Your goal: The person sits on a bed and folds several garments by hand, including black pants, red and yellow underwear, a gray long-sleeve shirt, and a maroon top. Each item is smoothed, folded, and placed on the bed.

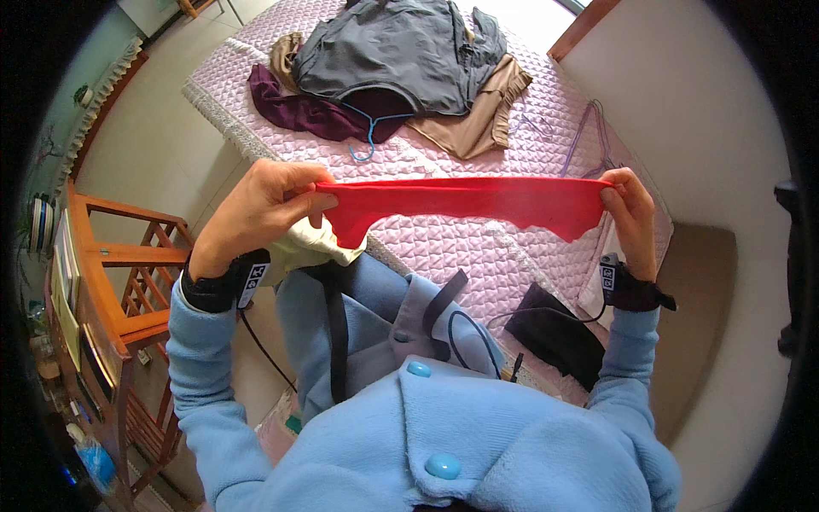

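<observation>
A red stretchy garment point(473, 201) is held up in front of me, its top edge pulled nearly straight between both hands. Its lower edge curves unevenly, and I cannot tell its exact kind. My left hand point(260, 205) pinches the left end between thumb and fingers. At the right end, my right hand point(630, 207) grips the corner the same way. Pale yellow cloth point(303, 250) hangs just below my left hand, partly hidden by it.
On the pink quilted bed point(444, 247) lie a dark grey shirt point(384, 55), a blue hanger point(372, 136), purple cloth point(294, 111) and a tan garment point(473, 115). Purple hangers point(589, 141) lie near the wall. A black pouch point(559, 333) sits right; a wooden rack point(141, 299) stands left.
</observation>
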A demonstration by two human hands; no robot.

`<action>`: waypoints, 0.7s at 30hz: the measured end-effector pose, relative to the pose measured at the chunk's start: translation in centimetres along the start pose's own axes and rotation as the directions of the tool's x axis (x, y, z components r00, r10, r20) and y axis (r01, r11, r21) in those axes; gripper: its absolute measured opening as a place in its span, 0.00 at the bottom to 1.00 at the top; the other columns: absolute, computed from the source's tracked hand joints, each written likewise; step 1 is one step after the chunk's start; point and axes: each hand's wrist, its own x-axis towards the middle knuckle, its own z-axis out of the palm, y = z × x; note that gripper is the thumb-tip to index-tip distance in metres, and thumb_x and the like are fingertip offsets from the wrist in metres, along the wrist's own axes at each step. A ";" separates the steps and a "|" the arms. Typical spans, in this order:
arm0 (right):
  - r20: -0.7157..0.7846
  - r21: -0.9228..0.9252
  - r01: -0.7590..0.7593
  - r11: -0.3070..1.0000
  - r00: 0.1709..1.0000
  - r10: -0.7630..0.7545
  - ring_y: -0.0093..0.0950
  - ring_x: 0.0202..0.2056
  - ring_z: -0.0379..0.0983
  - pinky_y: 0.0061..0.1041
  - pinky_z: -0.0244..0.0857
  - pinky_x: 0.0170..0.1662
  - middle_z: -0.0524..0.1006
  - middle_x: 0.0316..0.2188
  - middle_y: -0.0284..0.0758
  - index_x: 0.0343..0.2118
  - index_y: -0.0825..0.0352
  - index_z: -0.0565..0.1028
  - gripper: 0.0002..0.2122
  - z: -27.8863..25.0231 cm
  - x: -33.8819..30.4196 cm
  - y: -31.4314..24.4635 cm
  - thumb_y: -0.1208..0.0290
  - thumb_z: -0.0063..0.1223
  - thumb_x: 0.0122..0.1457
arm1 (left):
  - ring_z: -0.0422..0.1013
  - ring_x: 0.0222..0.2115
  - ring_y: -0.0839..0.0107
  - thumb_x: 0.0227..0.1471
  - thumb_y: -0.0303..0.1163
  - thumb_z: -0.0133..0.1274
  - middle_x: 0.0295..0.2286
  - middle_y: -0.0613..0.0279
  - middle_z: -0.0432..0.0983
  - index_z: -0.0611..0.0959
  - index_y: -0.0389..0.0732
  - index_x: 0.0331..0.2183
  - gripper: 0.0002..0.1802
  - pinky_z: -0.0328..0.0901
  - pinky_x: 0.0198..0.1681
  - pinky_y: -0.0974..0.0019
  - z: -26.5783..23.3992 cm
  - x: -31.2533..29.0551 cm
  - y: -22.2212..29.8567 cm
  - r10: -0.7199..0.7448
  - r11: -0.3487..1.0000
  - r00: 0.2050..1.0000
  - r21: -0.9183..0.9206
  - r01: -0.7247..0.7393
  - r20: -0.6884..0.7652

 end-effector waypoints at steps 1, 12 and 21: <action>-0.006 0.008 -0.020 1.000 1.000 0.020 0.15 0.30 0.68 0.13 0.64 0.34 0.73 0.28 0.29 0.38 0.68 0.71 0.06 -0.2 0.1 0.9 0.72 0.47 0.62 | 0.67 0.21 0.82 0.53 0.25 0.52 0.19 0.66 0.72 0.79 0.32 0.30 0.05 0.61 0.24 0.76 0.2 0.7 -0.4 -0.019 1.000 1.000 -0.015 0.019 0.015; -0.174 -0.756 -0.265 0.598 0.963 0.206 0.27 0.32 0.75 0.26 0.68 0.33 0.78 0.31 0.39 0.38 0.69 0.71 0.11 2.9 7.6 19.7 0.67 0.52 0.58 | 0.73 0.28 0.53 0.42 0.34 0.58 0.24 0.50 0.75 0.79 0.36 0.28 0.11 0.66 0.31 0.56 1.8 5.9 -10.7 0.142 0.534 0.981 0.845 0.034 -0.129; 0.531 0.461 0.064 0.885 0.780 -0.333 0.22 0.50 0.65 0.23 0.57 0.55 0.73 0.47 0.34 0.50 0.68 0.70 0.18 20.1 12.7 1.2 0.62 0.47 0.61 | 0.71 0.31 0.70 0.48 0.27 0.53 0.28 0.59 0.76 0.78 0.34 0.32 0.08 0.66 0.36 0.69 -2.8 3.2 0.3 -0.058 0.949 0.990 0.316 0.015 0.128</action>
